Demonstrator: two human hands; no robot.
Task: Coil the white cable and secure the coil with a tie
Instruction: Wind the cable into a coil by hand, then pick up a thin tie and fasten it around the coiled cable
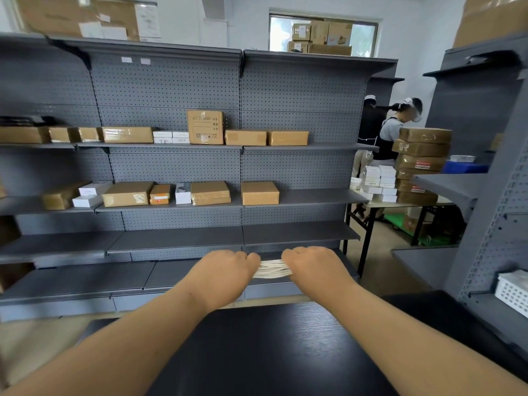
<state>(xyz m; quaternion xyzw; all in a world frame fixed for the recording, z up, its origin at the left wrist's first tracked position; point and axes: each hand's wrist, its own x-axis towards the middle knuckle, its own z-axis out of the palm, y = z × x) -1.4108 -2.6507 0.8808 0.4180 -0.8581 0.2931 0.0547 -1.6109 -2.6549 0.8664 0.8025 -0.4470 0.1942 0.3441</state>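
Black table (271,352), grey shelving (171,90), white cable (271,269)

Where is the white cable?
In the head view, the white cable is bunched low in the middle, gripped between the left hand and right hand, above the black table.

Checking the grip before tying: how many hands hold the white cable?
2. The left hand grips the left end of the white cable; the right hand grips its right end. No other hand touches it, and none looks hidden.
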